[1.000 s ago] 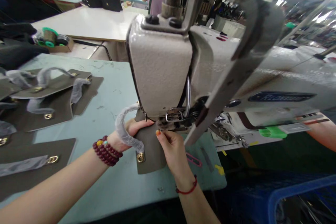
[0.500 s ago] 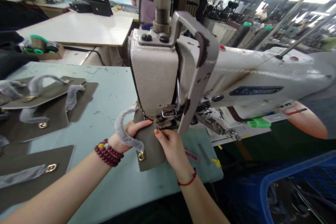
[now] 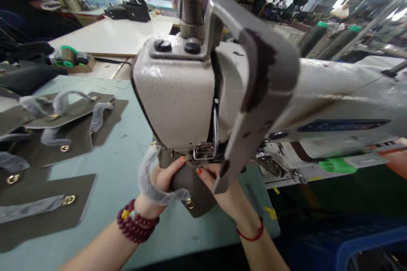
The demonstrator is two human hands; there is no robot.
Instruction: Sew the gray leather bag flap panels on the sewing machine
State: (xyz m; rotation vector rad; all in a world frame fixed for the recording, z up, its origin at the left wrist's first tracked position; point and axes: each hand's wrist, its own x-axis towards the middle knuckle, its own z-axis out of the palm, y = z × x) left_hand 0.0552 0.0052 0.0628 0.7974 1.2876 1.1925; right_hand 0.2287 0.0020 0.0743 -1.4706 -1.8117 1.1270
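Note:
A grey-brown leather panel (image 3: pixel 193 186) with a brass ring and a foam-wrapped strap (image 3: pixel 149 186) lies under the head of a cream sewing machine (image 3: pixel 178 93). My left hand (image 3: pixel 163 175) grips the panel's left edge, thumb on top, the wrapped strap looping over the wrist. My right hand (image 3: pixel 222 190) presses fingers on the panel's right side close to the presser foot (image 3: pixel 205 152). The needle area is mostly hidden by the machine head and its grey lever (image 3: pixel 254 89).
Several similar leather panels with wrapped straps (image 3: pixel 63 123) lie spread on the pale blue table (image 3: pixel 127 135) at left. A white table (image 3: pixel 117 36) with black bags stands behind, with people at the back. A blue crate (image 3: pixel 365 245) sits low right.
The view has shifted closer and lower onto the machine head. Both hands have stayed on the panel, now a little further under the head.

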